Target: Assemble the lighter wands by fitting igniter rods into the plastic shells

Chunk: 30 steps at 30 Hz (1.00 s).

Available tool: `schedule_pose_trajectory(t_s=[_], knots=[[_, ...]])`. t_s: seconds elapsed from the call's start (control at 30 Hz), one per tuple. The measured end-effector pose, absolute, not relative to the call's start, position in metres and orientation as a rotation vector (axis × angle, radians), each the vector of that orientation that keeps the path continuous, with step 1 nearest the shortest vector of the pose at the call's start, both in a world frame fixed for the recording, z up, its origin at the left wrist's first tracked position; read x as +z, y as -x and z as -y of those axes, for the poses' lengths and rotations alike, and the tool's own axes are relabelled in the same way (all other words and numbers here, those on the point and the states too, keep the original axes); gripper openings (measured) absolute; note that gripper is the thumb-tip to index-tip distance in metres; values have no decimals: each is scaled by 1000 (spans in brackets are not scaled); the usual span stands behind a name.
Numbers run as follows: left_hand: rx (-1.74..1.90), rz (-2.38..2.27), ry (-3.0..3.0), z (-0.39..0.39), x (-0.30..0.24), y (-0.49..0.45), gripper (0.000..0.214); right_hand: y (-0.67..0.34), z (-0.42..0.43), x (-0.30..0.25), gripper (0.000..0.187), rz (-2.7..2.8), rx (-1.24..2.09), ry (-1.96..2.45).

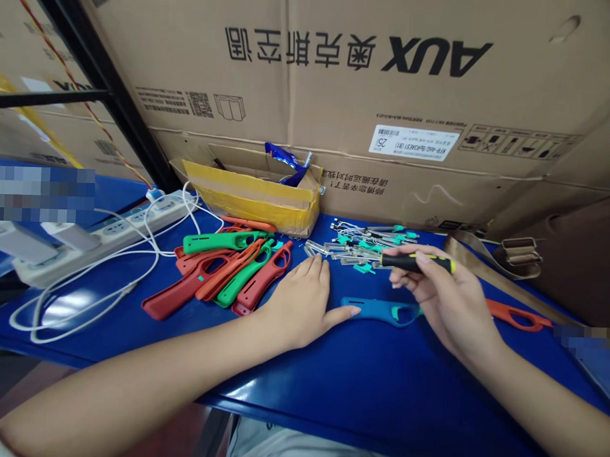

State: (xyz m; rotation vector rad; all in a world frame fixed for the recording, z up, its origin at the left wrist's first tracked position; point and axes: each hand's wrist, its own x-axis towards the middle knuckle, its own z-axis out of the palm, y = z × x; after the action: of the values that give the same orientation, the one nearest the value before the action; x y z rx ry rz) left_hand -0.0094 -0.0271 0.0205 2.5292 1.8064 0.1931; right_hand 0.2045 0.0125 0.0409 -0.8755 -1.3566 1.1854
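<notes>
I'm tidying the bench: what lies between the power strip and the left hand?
In the head view, white cables, then red and green casings beside the left hand.

The counter point(289, 381) is presenting a glossy blue surface, reflecting light at its left side and near its front edge. A white power strip point(119, 230) is lying at the left, with a white cable point(127, 289) looping beside it. An open, yellow-taped box point(251, 194) is standing toward the rear. Red casings point(183, 291) and green casings point(210, 243) are overlapping in front of it. Clear tubes point(357, 252), teal parts point(366, 268) and thin wires are lying loosely right of the box. A blue casing point(365, 308) is lying nearer the front; an orange casing point(507, 311) and a brown buckled strap point(508, 283) are occupying the right.
</notes>
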Motion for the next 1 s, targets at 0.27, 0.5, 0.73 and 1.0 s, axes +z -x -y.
schedule_pose_trajectory(t_s=[0.27, 0.5, 0.73, 1.0], knots=[[463, -1612, -2435, 22, 20, 10, 78, -224, -20, 32, 14, 1192, 1144, 924], [1010, -1183, -2385, 23, 30, 10, 30, -224, -17, 32, 14, 865, 1368, 911], [1130, -1153, -2120, 29, 42, 6, 18, -224, -12, 38, 15, 844, 1415, 846], [1039, -1232, -1810, 27, 39, 5, 8, -226, -7, 40, 19, 962, 1368, 808]])
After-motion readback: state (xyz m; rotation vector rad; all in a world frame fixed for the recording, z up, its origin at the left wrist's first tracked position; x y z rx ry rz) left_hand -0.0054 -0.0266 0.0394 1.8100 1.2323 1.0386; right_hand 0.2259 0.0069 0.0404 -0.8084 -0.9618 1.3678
